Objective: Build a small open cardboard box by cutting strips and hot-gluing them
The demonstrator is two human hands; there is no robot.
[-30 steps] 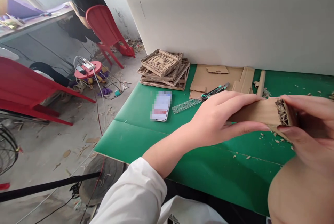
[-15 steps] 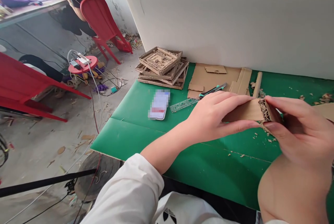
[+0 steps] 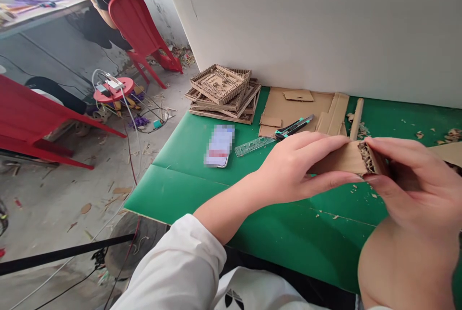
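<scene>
Both my hands hold one piece of corrugated cardboard (image 3: pixel 348 158) above the green table (image 3: pixel 187 180). My left hand (image 3: pixel 296 170) pinches its left end between thumb and fingers. My right hand (image 3: pixel 418 185) grips the right end, where the ragged fluted edge shows between thumb and forefinger. A little beyond my left hand, a utility knife (image 3: pixel 294 127) with a teal and black handle and a clear plastic ruler (image 3: pixel 252 145) lie on the table.
A stack of cardboard maze trays (image 3: pixel 224 93) sits at the back left by the white wall, flat cardboard sheets (image 3: pixel 299 105) beside it. A phone (image 3: pixel 219 146) lies on the table. Scraps dot the green surface. Red chairs (image 3: pixel 140 31), cables and another person are off to the left.
The cardboard piece and both hands have shifted slightly left and down in view as the camera moved. The grip on the cardboard is unchanged.
</scene>
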